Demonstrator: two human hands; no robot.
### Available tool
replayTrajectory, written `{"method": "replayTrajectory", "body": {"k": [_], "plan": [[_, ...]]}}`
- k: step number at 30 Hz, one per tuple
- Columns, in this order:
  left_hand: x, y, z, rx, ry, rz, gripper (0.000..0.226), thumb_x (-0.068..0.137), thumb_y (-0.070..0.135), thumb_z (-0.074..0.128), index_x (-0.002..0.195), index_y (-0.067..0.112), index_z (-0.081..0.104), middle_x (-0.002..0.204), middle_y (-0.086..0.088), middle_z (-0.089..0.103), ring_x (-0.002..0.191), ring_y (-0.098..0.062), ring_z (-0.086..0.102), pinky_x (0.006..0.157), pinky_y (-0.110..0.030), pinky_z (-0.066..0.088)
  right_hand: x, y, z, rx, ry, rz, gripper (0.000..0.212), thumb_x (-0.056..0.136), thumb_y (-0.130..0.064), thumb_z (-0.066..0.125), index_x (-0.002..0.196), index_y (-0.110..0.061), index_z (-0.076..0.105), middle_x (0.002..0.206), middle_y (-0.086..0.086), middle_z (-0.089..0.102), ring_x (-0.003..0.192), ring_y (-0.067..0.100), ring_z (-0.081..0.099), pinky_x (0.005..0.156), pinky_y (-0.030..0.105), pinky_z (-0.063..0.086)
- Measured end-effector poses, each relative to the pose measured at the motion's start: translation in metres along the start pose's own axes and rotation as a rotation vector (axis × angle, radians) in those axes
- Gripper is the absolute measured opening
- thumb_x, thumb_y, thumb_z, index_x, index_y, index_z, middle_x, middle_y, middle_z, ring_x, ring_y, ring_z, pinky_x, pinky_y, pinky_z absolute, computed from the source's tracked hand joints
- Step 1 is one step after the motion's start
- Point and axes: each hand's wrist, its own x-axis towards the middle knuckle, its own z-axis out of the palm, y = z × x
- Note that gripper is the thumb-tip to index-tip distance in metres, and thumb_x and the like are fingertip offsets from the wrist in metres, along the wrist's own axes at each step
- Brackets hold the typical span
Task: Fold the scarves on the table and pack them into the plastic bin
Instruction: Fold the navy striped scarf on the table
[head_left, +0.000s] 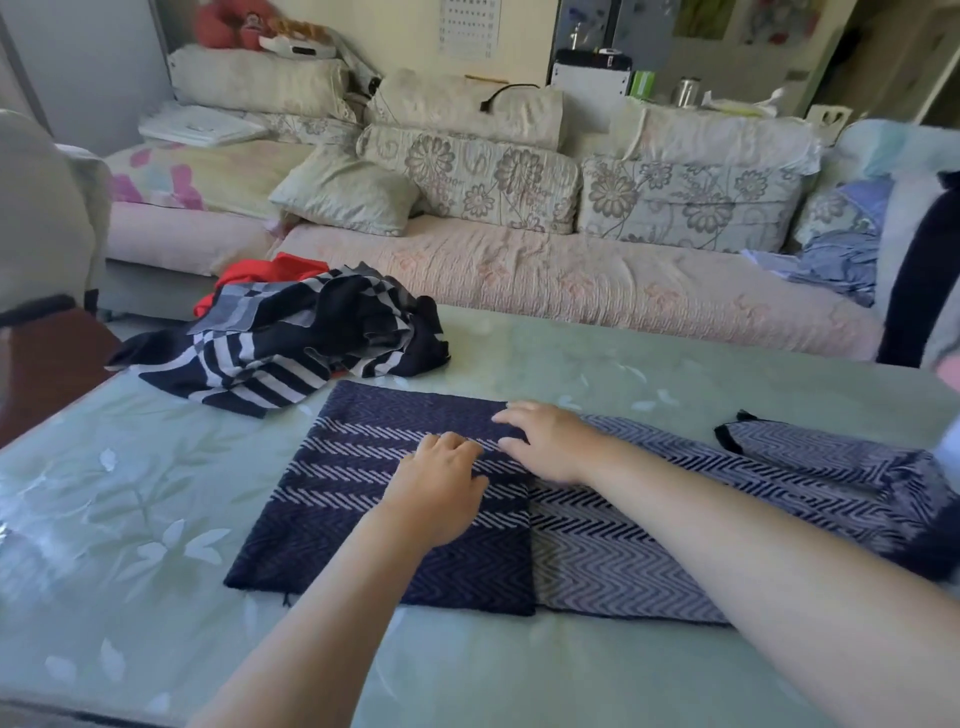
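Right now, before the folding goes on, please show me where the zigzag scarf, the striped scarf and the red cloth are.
zigzag scarf (301, 545), head view, dark folded-over left part.
striped scarf (291, 353), head view, middle of the crumpled heap.
red cloth (296, 267), head view, patch showing behind the heap.

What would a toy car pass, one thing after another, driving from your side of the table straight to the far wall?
First the herringbone scarf → striped scarf heap → sofa seat → flowered cushions → wall calendar.
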Motion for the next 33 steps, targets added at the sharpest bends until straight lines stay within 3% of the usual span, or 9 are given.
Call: {"method": "replayTrajectory", "body": {"k": [3,7,11,15,22,25,27,29,33], "plan": [[0.001,0.027,0.023,0.029,-0.043,0.051,0.055,0.101,0.049,0.034,0.149,0.022,0.032,0.156,0.002,0.027,0.143,-0.023,0.021,0.116,-0.043,0.024,-0.049,0.037,0.001,-0.023,0.007,0.051,0.052,0.103,-0.044,0.045,0.151,-0.027,0.04,0.164,0.003,0.024,0.15,0.02,0.022,0.121,0.036,0.018],[0.0,0.04,0.043,0.162,-0.134,0.018,0.071,0.095,0.068,0.017,0.155,0.036,-0.003,0.164,0.004,-0.006,0.15,-0.021,-0.01,0.12,-0.05,-0.003,-0.105,0.074,0.015,-0.102,-0.04,0.083,0.058,0.103,-0.053,0.033,0.157,-0.039,0.016,0.168,-0.003,-0.001,0.154,0.018,0.0,0.124,0.044,0.003],[0.004,0.05,0.037,0.24,-0.159,-0.012,0.077,0.087,0.077,0.02,0.154,0.042,0.002,0.164,0.001,0.001,0.15,-0.025,-0.003,0.12,-0.051,0.003,-0.137,0.089,0.026,-0.102,-0.13,0.041,0.064,0.102,-0.059,0.025,0.156,-0.043,-0.005,0.165,-0.008,-0.019,0.151,0.013,-0.017,0.123,0.046,-0.007],[0.013,0.073,0.029,0.249,-0.055,-0.029,0.067,0.09,0.069,0.033,0.148,0.034,0.029,0.158,-0.002,0.022,0.145,-0.025,0.015,0.115,-0.046,0.02,-0.143,0.095,-0.001,0.04,-0.073,0.023,0.06,0.102,-0.053,0.039,0.157,-0.037,0.02,0.167,-0.006,0.005,0.153,0.015,0.006,0.123,0.039,0.008],[0.037,0.134,0.033,0.13,0.062,0.198,0.048,0.097,0.048,0.045,0.143,0.033,0.042,0.146,0.006,0.041,0.135,-0.021,0.034,0.109,-0.04,0.031,-0.166,0.179,-0.05,0.082,0.074,0.208,0.036,0.103,-0.018,0.043,0.134,-0.029,0.059,0.148,-0.003,0.048,0.132,0.017,0.047,0.11,0.034,0.038],[0.045,0.159,0.038,0.088,0.059,0.28,0.045,0.097,0.044,0.048,0.14,0.032,0.046,0.142,0.008,0.044,0.133,-0.02,0.037,0.109,-0.039,0.033,-0.193,0.22,-0.06,0.108,0.121,0.318,0.039,0.102,-0.011,0.041,0.125,-0.032,0.065,0.136,0.0,0.06,0.093,0.011,0.064,0.081,0.03,0.052],[0.051,0.174,0.045,0.035,0.047,0.297,0.041,0.097,0.041,0.05,0.137,0.031,0.051,0.139,0.006,0.048,0.131,-0.02,0.039,0.108,-0.04,0.035,-0.211,0.242,-0.064,0.109,0.129,0.377,0.042,0.101,-0.008,0.04,0.123,-0.032,0.066,0.13,0.003,0.063,0.064,0.003,0.053,0.056,0.023,0.042],[0.057,0.197,0.054,-0.021,0.02,0.303,0.037,0.097,0.04,0.051,0.132,0.03,0.055,0.135,0.004,0.052,0.127,-0.021,0.043,0.104,-0.039,0.038,-0.229,0.26,-0.066,0.094,0.11,0.414,0.048,0.098,-0.004,0.039,0.123,-0.033,0.067,0.135,0.004,0.06,0.07,0.003,0.053,0.055,0.023,0.039],[0.061,0.267,0.079,-0.105,-0.072,0.378,0.036,0.095,0.046,0.053,0.127,0.03,0.059,0.13,0.003,0.057,0.124,-0.02,0.048,0.099,-0.034,0.044,-0.259,0.287,-0.064,-0.043,0.118,0.412,0.057,0.087,0.002,0.043,0.121,-0.036,0.068,0.133,-0.005,0.062,0.117,0.019,0.058,0.091,0.03,0.045]]}}
